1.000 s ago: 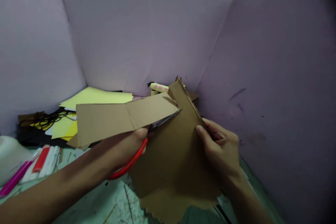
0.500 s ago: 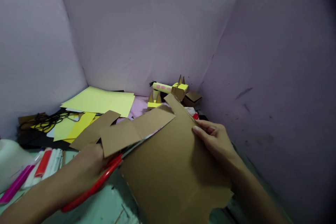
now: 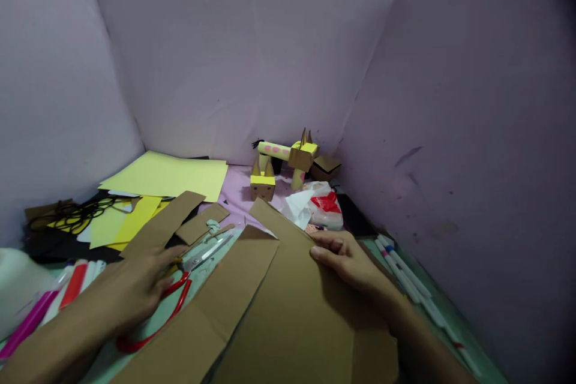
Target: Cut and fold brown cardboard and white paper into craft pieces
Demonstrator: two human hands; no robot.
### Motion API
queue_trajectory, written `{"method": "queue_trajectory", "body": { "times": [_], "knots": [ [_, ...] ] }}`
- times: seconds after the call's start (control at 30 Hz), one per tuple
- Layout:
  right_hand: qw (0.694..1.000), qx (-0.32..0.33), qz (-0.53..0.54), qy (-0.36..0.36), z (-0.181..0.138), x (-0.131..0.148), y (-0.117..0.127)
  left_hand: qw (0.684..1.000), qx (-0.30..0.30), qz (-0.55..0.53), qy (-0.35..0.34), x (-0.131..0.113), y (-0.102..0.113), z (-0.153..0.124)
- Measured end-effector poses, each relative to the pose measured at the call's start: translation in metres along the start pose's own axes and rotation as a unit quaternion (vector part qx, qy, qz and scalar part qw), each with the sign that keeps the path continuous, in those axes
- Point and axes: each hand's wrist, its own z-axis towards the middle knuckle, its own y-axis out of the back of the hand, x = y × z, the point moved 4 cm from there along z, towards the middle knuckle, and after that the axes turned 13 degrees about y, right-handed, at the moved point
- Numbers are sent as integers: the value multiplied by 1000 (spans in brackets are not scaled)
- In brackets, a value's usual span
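My left hand is closed on the red-handled scissors, near the pivot. The blades are close together and point away to the right, just over the table. In my right hand the upper right edge of a brown cardboard sheet is pinched between thumb and fingers. A cardboard strip lies along the sheet's left side, parted from it by a dark slit. Whether the strip still joins the sheet lower down, I cannot tell. The scissors are apart from the cardboard.
Behind stand a yellow-and-cardboard animal figure and a small eared box. Yellow paper, black cord and markers lie left. White pens and a red-and-white packet are right. Purple panels enclose the table.
The scissors have come out of the cardboard, and my left hand has shifted its hold on them. The sheet and strip have dropped lower, with the strip swung down toward me.
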Motion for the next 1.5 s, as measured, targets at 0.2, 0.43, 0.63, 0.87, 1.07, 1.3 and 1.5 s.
{"method": "queue_trajectory", "body": {
  "times": [0.2, 0.43, 0.63, 0.87, 1.07, 1.3, 1.5],
  "knots": [
    [999, 34, 30, -11, 0, -4, -20, 963, 137, -196, 123, -25, -33, -16],
    [999, 37, 9, 2, -4, -4, -29, 800, 370, -425, 206, -45, -68, -43],
    [996, 78, 32, -1, -5, -8, -38, 817, 400, -386, 155, -32, -62, -28],
    [992, 92, 90, -14, -5, -18, -47, 827, 428, -348, 107, -31, -56, -24],
    [975, 102, 194, -37, -5, -33, -61, 817, 436, -368, 79, -35, -78, -29],
    [975, 84, 203, -38, -5, -38, -68, 841, 427, -323, 72, -54, -107, -46],
    [991, 66, 114, -11, -4, -18, -50, 960, 219, -170, 32, -56, -68, -25]
  ]
}}
